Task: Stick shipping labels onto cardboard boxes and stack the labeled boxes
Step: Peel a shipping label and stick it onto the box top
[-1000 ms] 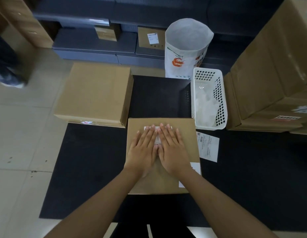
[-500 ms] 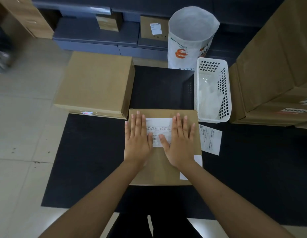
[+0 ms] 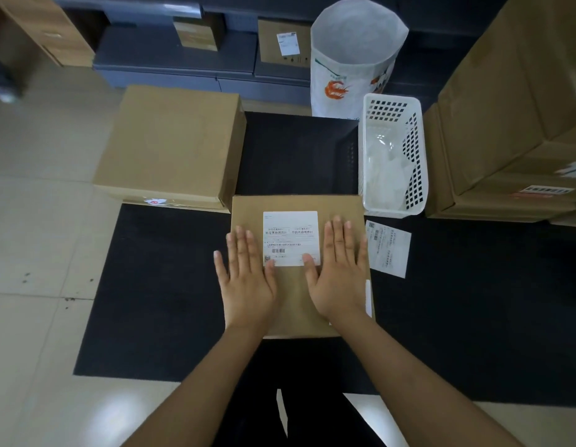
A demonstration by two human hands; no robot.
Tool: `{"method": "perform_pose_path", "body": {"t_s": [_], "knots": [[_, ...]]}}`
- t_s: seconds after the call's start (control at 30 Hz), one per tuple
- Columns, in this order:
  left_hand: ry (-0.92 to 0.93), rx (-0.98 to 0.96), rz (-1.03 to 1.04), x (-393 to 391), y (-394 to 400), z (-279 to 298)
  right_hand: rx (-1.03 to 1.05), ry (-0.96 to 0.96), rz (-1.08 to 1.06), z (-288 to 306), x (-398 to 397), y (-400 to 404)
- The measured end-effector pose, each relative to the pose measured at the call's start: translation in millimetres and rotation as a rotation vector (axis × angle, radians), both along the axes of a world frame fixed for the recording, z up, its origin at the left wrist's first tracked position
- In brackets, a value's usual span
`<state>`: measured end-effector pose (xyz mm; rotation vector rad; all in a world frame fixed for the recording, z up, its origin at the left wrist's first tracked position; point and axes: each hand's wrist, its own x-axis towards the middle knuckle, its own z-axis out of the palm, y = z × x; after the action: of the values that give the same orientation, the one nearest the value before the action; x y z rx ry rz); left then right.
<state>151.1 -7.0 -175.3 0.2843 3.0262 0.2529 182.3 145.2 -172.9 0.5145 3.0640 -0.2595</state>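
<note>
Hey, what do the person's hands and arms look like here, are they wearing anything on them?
Both forearms are bare, with no sleeves in view. The left hand and right hand have no gloves, rings, watch or bracelet visible. Fingernails look short and unpainted.

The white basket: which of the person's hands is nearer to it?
Right. The right hand lies flat on the box just below the white basket; the left hand lies further off, across the label.
</note>
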Motion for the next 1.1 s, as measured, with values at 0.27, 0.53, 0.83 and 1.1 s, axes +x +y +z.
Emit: {"method": "perform_pose_path", "body": {"t_s": [0.27,0.53,0.83,1.1], "knots": [[0.014,-0.012,-0.452,11.4,-14.5,6.2,-0.131,0.116,0.558,-0.9,18.0,4.8],[-0.034,-0.049,-0.359,23.8,-18.3,2.6,-0.015,0.04,0.346,-4.8,31.1,-4.0],[-0.286,0.353,0.355,21.9,-13.3,24.0,-0.038,-0.03,-0.081,1.2,34.7,-9.5],[-0.293,0.369,0.354,20.2,-20.1,31.5,-0.326,0.018,-0.533,16.3,41.8,10.1]]}}
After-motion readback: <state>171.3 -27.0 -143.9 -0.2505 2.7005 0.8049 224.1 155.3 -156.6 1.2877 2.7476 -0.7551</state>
